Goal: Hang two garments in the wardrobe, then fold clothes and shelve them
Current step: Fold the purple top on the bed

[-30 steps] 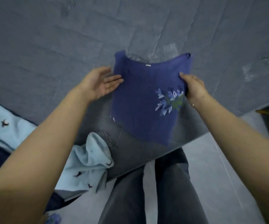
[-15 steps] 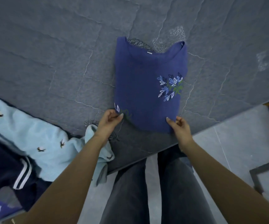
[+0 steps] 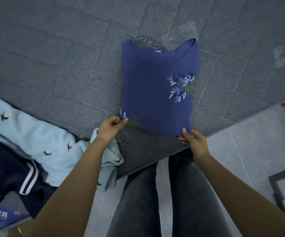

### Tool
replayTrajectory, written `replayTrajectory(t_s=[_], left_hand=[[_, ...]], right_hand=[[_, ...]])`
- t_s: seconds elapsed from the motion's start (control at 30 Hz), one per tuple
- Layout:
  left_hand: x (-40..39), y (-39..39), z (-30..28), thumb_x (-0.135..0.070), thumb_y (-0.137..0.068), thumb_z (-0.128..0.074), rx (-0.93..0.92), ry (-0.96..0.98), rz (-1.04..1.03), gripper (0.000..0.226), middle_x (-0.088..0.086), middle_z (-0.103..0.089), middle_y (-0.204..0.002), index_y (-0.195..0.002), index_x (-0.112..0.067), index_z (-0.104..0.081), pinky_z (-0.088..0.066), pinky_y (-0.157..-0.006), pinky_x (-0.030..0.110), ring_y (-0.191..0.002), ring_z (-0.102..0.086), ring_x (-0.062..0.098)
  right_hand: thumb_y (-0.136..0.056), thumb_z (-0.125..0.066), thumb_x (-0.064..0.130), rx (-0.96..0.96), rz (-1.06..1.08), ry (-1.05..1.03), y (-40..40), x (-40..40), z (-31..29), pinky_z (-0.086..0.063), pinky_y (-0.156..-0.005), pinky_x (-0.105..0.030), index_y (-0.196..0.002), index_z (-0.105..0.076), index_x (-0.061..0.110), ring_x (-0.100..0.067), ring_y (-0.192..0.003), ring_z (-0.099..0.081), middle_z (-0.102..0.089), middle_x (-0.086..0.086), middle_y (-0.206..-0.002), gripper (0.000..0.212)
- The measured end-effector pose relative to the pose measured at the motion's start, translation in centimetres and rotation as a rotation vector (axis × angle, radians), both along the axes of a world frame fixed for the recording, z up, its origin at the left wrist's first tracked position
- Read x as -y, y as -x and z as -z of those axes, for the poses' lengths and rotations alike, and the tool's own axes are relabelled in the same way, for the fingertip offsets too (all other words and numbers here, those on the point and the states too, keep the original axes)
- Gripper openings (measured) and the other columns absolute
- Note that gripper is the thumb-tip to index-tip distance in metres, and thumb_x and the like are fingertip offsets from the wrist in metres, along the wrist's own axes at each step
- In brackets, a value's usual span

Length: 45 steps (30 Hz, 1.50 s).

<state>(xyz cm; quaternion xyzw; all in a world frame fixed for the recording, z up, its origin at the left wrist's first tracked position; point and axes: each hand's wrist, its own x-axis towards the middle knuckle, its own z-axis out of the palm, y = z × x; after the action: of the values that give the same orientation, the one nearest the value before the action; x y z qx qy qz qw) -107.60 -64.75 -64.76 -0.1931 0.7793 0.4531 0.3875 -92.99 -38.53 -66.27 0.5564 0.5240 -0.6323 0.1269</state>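
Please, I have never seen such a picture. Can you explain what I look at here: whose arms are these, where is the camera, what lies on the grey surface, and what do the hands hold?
The camera sits on a person's head and looks down, so the arms are that person's own. The grey quilted surface is a mattress or bed. On it lies a blue top with leaf embroidery, its sides folded in. The left hand and right hand each pinch a bottom corner of it. At the left wait a light blue garment and a dark navy garment with white stripes.
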Motion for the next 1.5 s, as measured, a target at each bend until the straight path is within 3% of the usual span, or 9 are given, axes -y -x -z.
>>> replayTrajectory(t_s=[0.1,0.3,0.43,0.5,0.77,0.97,1.17,1.4,1.5], left_hand=[[1.2,-0.7,-0.1,-0.023,-0.092,-0.065,-0.083,0.116,0.031,0.022,0.009,-0.063,-0.077,-0.075,-0.008,-0.063,-0.042,-0.07,0.018,-0.075,-0.055,0.015],[-0.5,-1.3,-0.2,-0.018,-0.092,-0.065,0.118,-0.127,-0.17,0.052,-0.003,-0.06,-0.108,-0.138,-0.02,-0.04,-0.05,-0.088,0.027,-0.101,-0.059,0.01],[-2.2,-1.5,0.1,-0.009,-0.09,-0.067,0.058,-0.144,-0.019,0.011,-0.022,-0.065,-0.066,-0.093,-0.02,-0.067,-0.045,-0.062,0.009,-0.064,-0.059,-0.008],[-2.5,-1.8,0.1,-0.007,-0.088,-0.068,0.058,-0.144,0.053,0.024,-0.02,-0.066,-0.061,-0.074,-0.027,-0.068,-0.043,-0.059,0.006,-0.06,-0.059,-0.008],[0.9,-1.9,0.5,-0.027,-0.086,-0.073,-0.012,0.324,0.054,0.018,0.001,-0.063,-0.074,-0.081,-0.014,-0.061,-0.046,-0.077,0.033,-0.076,-0.059,0.02],[-2.9,4.1,0.6,-0.013,-0.087,-0.07,-0.153,0.211,-0.073,0.021,0.002,-0.06,-0.092,-0.105,-0.011,-0.06,-0.046,-0.091,0.025,-0.089,-0.057,0.015],[-9.7,13.2,2.4,-0.014,-0.087,-0.071,-0.249,0.122,-0.263,0.028,-0.006,-0.052,-0.083,-0.109,-0.01,-0.053,-0.042,-0.064,0.002,-0.075,-0.05,0.006],[-11.7,16.2,2.5,-0.017,-0.089,-0.069,-0.372,0.154,-0.321,0.018,-0.009,-0.055,-0.07,-0.075,-0.019,-0.059,-0.042,-0.064,0.01,-0.063,-0.048,0.0],[-11.5,16.6,1.9,-0.013,-0.091,-0.066,-0.351,0.001,-0.403,0.021,-0.008,-0.052,-0.065,-0.074,-0.02,-0.057,-0.04,-0.06,0.01,-0.058,-0.044,-0.002]], right_hand=[[-0.093,-0.064,0.02,0.016,-0.036,0.021,-0.7,-0.7,0.0,-0.055,-0.075,-0.024,-0.095,-0.067,0.008,-0.015,-0.077,-0.069,-0.071,-0.01,-0.086,0.013],[-0.091,-0.066,0.018,0.039,-0.143,0.03,-0.4,-1.3,0.1,-0.055,-0.068,-0.019,-0.105,-0.064,0.004,-0.012,-0.072,-0.067,-0.071,-0.006,-0.086,0.02],[-0.091,-0.067,0.024,0.031,-0.146,0.053,0.7,-1.5,0.0,-0.055,-0.071,-0.021,-0.095,-0.066,0.014,-0.011,-0.075,-0.069,-0.073,0.0,-0.086,0.01],[-0.094,-0.063,0.024,0.026,-0.161,0.119,1.1,-2.0,0.0,-0.056,-0.07,-0.021,-0.094,-0.067,0.014,-0.013,-0.073,-0.071,-0.075,-0.001,-0.084,0.01],[-0.093,-0.064,0.017,0.105,-0.411,0.117,1.0,-4.0,0.2,-0.053,-0.066,-0.016,-0.101,-0.066,0.001,-0.018,-0.075,-0.065,-0.071,-0.008,-0.086,0.017],[-0.09,-0.065,0.005,-0.046,-0.276,-0.31,6.1,-5.8,-0.6,-0.047,-0.068,-0.008,-0.108,-0.064,-0.002,-0.003,-0.073,-0.06,-0.065,-0.007,-0.087,0.02],[-0.092,-0.067,0.025,-0.093,-0.189,-0.419,15.9,-7.0,0.2,-0.05,-0.096,-0.035,-0.119,-0.063,-0.002,-0.024,-0.103,-0.063,-0.065,-0.016,-0.113,0.039],[-0.092,-0.066,0.025,-0.08,-0.24,-0.634,18.5,-6.6,0.5,-0.042,-0.073,-0.017,-0.093,-0.069,0.004,-0.014,-0.082,-0.058,-0.066,-0.011,-0.094,0.022],[-0.098,-0.058,0.019,-0.18,-0.138,-0.335,18.5,-7.2,0.6,-0.051,-0.068,-0.018,-0.087,-0.065,0.006,-0.004,-0.07,-0.058,-0.065,-0.002,-0.079,0.018]])
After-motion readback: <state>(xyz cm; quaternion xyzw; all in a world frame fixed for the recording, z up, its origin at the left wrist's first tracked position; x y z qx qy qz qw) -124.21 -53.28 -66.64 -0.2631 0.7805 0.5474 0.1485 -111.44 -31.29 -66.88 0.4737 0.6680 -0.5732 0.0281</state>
